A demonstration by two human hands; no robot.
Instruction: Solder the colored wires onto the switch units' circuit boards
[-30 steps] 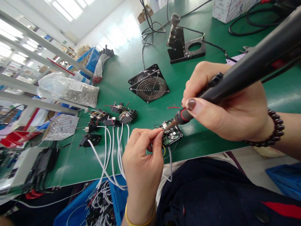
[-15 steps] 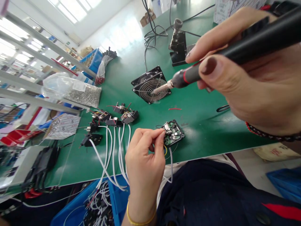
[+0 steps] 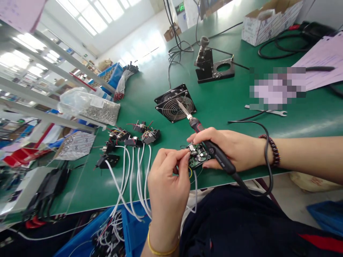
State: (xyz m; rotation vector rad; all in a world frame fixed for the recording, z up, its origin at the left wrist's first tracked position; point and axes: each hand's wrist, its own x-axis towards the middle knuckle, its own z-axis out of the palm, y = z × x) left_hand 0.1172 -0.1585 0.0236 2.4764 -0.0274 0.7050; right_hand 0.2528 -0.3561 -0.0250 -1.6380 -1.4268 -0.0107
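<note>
Circuit board point(image 3: 197, 156) was pinched by the left hand point(image 3: 168, 189) near the front edge of the bench point(image 3: 80, 192), while the right hand point(image 3: 227, 148) gripped a soldering iron point(image 3: 197, 125).

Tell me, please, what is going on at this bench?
A person is working at a green bench. Their left hand pinches the edge of a small green circuit board, and their right hand holds a soldering iron, its tip pointing up and away from the board. Nearby lie black connector parts with white cables, a black fan and a soldering iron stand.
</note>
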